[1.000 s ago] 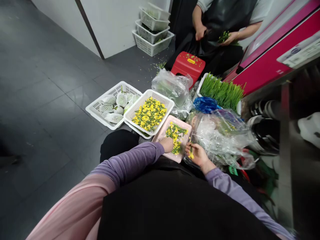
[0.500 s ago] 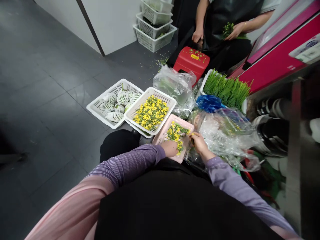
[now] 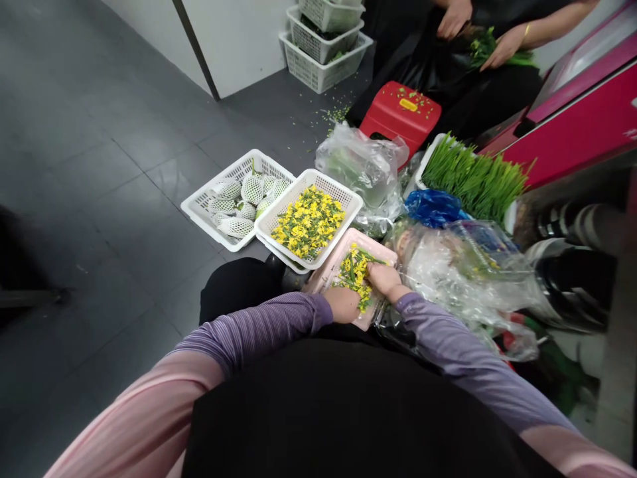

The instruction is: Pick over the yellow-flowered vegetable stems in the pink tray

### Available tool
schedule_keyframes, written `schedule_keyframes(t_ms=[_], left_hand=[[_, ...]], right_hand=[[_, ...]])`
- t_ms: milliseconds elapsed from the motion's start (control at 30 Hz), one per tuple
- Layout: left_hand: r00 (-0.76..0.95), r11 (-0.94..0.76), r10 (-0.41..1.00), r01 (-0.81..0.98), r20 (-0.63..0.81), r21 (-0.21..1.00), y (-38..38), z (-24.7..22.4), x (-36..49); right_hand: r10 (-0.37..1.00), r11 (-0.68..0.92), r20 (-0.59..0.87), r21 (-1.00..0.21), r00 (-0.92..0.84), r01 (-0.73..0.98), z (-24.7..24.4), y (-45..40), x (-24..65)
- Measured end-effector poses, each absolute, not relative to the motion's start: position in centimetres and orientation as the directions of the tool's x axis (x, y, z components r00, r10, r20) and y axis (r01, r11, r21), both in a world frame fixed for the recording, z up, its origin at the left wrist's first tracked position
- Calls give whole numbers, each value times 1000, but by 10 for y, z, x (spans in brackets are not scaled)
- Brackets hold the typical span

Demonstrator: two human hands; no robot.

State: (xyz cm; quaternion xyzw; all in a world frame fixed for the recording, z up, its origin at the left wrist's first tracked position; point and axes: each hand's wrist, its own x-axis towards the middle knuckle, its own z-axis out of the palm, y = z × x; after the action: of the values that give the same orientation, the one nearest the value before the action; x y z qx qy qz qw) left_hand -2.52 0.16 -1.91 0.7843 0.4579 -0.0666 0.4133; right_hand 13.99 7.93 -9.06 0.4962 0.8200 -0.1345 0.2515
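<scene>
Flowering stems: I see the yellow-flowered stems [image 3: 354,271] lying loose in the pink tray [image 3: 334,262], at twelve o'clock from the wearer's black clothing [image 3: 368,405].
Left hand: at the tray's seven o'clock I have the left hand [image 3: 343,303], fingers curled down at the stems; I cannot tell whether they grip any.
Right hand: at three o'clock the right hand [image 3: 383,279] touches the stems, apart from the left; its fingertips are hidden, so its hold I cannot tell.
Flower basket: between ten and eleven o'clock, a white basket [image 3: 326,180] holds a heap of yellow flowers [image 3: 309,222].
Netted produce: at ten o'clock, in another basket [image 3: 194,202].
Bags: clear plastic [image 3: 355,162] at twelve, blue [image 3: 432,207] between one and two.
Co-worker: near one o'clock, hands [image 3: 502,48] on greens.
</scene>
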Motion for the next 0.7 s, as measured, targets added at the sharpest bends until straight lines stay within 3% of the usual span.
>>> schedule_keyframes(t_ms=[267, 400, 467, 533, 567, 633, 700], left_hand=[[570, -252, 675, 775, -469, 579, 3, -23, -25], [528, -182, 693, 788, -492, 588, 6, -26, -25], [480, -101, 723, 785, -497, 611, 9, -29, -24], [424, 38, 747, 741, -512, 671, 11, -31, -23], [396, 140, 746, 692, -535, 708, 13, -31, -22], [357, 375, 720, 521, -594, 767, 14, -29, -18], [363, 553, 695, 281, -621, 784, 15, -24, -15]], right_hand=[[711, 387, -586, -135, -388, 912, -98, 82, 137], [729, 270, -589, -221, -349, 937, -88, 87, 144], [728, 145, -597, -345, -336, 927, -76, 86, 152], [678, -164, -637, -618, -367, 769, -61, 79, 160], [642, -358, -650, -723, -407, 591, -55, 73, 163], [592, -640, -635, -745, -496, 190, -43, 60, 168], [584, -724, -610, -690, -536, -5, -36, 47, 169]])
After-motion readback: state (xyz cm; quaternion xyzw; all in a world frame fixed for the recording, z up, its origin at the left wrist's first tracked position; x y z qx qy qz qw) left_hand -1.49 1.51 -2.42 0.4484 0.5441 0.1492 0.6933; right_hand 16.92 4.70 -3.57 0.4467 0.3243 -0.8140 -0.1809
